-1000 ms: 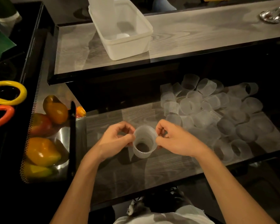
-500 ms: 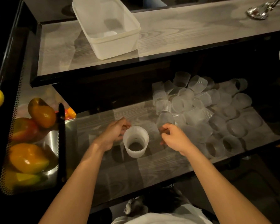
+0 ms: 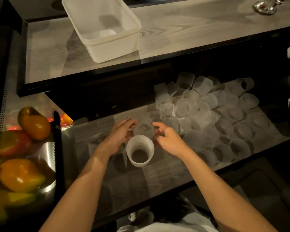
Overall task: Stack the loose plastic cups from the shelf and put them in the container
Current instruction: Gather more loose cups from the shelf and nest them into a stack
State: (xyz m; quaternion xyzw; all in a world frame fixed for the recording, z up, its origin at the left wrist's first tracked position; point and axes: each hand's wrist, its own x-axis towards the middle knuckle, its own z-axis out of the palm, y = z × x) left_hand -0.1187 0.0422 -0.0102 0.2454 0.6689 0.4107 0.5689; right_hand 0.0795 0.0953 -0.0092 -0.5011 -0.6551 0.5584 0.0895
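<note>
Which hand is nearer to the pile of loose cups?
Right. The right hand is beside the pile; the left hand is farther away, left of the upright cup.

I see a grey wood-grain counter (image 3: 199,29) with a black front edge, dimly lit by warm light, with deep shadow beneath it. At the left, orange and red fruit (image 3: 34,124) sits in a shiny metal bowl (image 3: 49,149) beside a perforated metal panel (image 3: 2,108).

1 container (image 3: 105,29), 2 hands (image 3: 119,138) (image 3: 169,141), over 20 cups (image 3: 140,151), at least 3 mangoes (image 3: 33,123).
</note>
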